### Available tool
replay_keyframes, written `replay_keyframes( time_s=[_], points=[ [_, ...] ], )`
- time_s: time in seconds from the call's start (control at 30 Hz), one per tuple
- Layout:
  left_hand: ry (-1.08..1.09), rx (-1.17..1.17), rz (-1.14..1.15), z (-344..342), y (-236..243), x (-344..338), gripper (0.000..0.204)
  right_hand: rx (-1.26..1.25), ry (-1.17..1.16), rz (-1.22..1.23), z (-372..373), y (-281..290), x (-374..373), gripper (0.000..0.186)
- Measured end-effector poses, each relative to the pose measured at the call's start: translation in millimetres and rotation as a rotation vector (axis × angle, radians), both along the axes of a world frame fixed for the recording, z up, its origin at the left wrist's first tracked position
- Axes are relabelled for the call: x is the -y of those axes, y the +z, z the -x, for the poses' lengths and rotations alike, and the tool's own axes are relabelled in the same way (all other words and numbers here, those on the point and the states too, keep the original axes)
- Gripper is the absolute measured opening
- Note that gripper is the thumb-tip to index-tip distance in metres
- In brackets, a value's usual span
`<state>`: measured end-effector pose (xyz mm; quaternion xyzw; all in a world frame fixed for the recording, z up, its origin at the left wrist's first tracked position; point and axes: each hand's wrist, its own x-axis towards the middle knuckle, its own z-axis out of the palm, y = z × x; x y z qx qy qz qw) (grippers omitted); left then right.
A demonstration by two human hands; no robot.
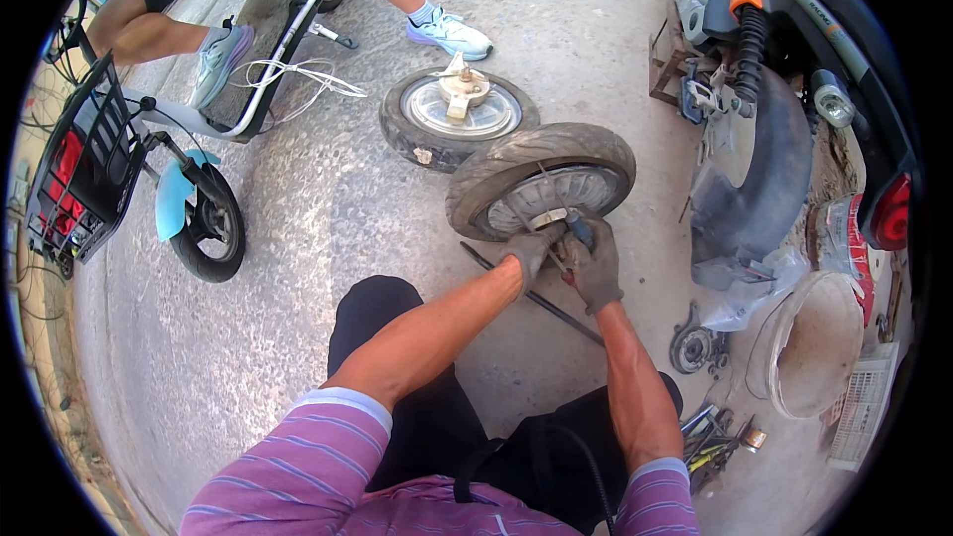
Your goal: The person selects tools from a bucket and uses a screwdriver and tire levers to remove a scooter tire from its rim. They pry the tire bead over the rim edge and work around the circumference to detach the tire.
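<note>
A motor wheel (541, 179) with a worn tyre and a ribbed hub stands tilted in front of me, its hub side toward my hands. My left hand (530, 248), in a grey glove, is closed at the axle area of the hub. Beside it, my right hand (599, 268), also gloved, grips a hand tool (579, 230) with blue and red parts; its exact kind is mostly covered by my fingers. Just behind, touching or nearly touching this wheel, a second wheel (467, 104) lies flat with a pale bracket on its hub.
A dark rod (566, 318) lies under my forearms. Right of me are a round metal part (692, 347), a white bucket (816, 342), scattered tools (717, 442), a white basket (862, 407) and a scooter's rear end (759, 169). Far left, a person sits on another scooter (204, 203), one shoe (449, 35) near the wheels.
</note>
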<state>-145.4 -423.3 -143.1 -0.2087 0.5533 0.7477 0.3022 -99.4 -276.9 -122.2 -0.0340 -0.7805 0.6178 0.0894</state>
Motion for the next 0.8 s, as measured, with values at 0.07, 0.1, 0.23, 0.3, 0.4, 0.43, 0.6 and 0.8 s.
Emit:
replay_keyframes(
  time_s=[0.07,0.1,0.23,0.3,0.4,0.43,0.6,0.8],
  points=[
    [0.109,0.112,-0.137,-2.9,4.0,-12.4,0.032,0.046,0.007,0.028,0.3,-1.5,-2.2,0.037],
    [0.142,0.119,-0.191,-5.0,6.4,-17.5,0.027,0.028,0.002,-0.015,-0.4,-1.6,-3.8,0.037],
    [0.215,0.156,-0.255,-10.3,18.9,-24.7,0.017,0.019,0.036,-0.108,1.6,-9.6,-9.1,0.035],
    [0.218,0.16,-0.253,-10.9,23.5,-29.4,0.016,-0.018,0.063,-0.221,2.0,-17.0,-18.1,0.034],
    [0.215,0.134,-0.233,-7.7,14.0,-19.2,0.018,0.055,0.128,-0.348,-0.8,18.4,-6.0,0.034],
    [0.173,0.128,-0.212,-7.4,14.1,-15.5,0.02,0.106,0.138,-0.385,-4.3,42.9,-4.8,0.034],
    [0.118,0.11,-0.239,-3.6,8.3,-7.4,0.025,0.347,0.181,-0.463,-21.4,159.8,-12.1,0.042],
    [0.066,0.159,-0.186,4.2,20.3,1.0,0.028,0.403,0.252,-0.887,-1.2,276.4,-19.4,0.048]
  ],
)
